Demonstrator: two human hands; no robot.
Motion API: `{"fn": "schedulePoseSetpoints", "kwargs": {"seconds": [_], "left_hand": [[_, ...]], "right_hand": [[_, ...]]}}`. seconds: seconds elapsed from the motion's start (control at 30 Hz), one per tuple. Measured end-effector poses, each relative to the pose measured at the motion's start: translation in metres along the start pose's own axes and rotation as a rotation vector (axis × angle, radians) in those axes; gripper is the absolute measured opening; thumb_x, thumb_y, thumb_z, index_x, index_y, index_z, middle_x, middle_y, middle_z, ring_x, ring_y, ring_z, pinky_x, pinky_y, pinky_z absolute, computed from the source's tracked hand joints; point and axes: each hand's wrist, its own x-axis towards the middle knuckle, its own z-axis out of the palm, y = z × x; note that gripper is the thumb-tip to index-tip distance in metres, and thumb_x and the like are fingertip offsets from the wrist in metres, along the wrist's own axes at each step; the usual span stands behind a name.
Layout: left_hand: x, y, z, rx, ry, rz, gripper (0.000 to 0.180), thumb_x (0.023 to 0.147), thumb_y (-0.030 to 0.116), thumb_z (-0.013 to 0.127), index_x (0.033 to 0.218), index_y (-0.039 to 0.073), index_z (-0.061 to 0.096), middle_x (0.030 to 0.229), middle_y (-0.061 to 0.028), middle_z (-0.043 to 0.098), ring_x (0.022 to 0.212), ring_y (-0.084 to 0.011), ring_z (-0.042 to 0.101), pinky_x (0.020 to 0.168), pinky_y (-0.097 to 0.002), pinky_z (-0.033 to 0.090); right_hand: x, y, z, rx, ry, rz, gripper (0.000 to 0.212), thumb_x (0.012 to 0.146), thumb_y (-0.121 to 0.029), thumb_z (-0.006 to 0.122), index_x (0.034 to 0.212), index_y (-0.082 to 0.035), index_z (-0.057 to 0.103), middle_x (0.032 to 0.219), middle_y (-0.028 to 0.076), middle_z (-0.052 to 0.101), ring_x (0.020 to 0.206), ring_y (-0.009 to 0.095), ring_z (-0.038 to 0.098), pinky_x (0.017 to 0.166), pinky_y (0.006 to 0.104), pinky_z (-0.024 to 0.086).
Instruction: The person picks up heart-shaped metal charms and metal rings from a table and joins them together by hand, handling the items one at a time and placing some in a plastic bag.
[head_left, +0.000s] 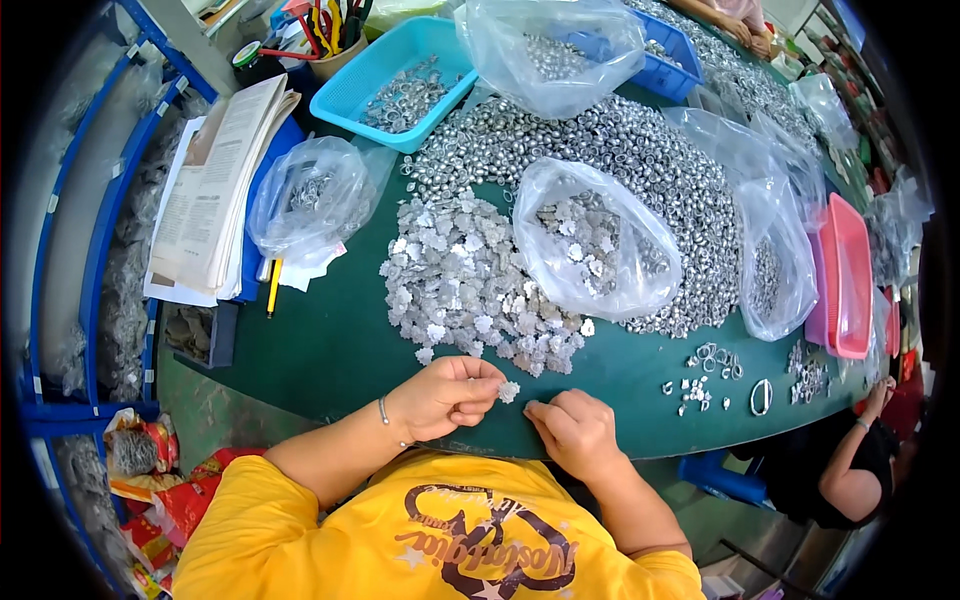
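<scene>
My left hand (452, 398) is closed, with thumb and forefinger pinching a small silvery leaf-shaped metal piece (509, 391) just above the green table. Close to the table's front edge, my right hand (578, 430) is curled shut. Its fingertips point toward that piece, a little apart from it, and whatever they might hold is hidden. Beyond both hands spreads a pile of similar leaf-shaped pieces (455, 275). An open clear plastic bag (600, 240) with more of these pieces lies at the pile's right side.
Behind lies a heap of small silver ring-like parts (640, 150). A turquoise basket (330, 100) and a blue basket (685, 75) stand farther back. Papers (215, 190) and a bagged lot of parts (315, 195) are at left. Pink trays (848, 280) stand at right, near another person (850, 470).
</scene>
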Motion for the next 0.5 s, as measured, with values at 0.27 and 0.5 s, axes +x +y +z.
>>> {"fn": "schedulePoseSetpoints", "kwargs": {"seconds": [0.27, 0.5], "left_hand": [[-0.007, 0.012, -0.010, 0.029, -0.013, 0.139, 0.016, 0.092, 0.006, 0.060, 0.105, -0.001, 0.065, 0.093, -0.0126, 0.064, 0.076, -0.0165, 0.062, 0.057, -0.0234, 0.049], [-0.011, 0.019, 0.008, 0.002, 0.054, 0.136, 0.015, 0.089, 0.001, 0.057, 0.102, 0.000, 0.065, 0.100, -0.0161, 0.065, 0.089, -0.0262, 0.068, 0.066, -0.0273, 0.058]], "right_hand": [[0.001, 0.012, -0.018, 0.190, 0.024, 0.255, 0.011, 0.075, -0.003, 0.073, 0.085, -0.005, 0.068, 0.069, 0.008, 0.058, 0.059, 0.027, 0.059, 0.052, 0.0347, 0.048], [0.000, 0.002, -0.004, 0.155, -0.083, 0.085, 0.009, 0.077, -0.009, 0.075, 0.084, -0.008, 0.070, 0.069, 0.005, 0.057, 0.058, 0.021, 0.057, 0.050, 0.0322, 0.045]]}}
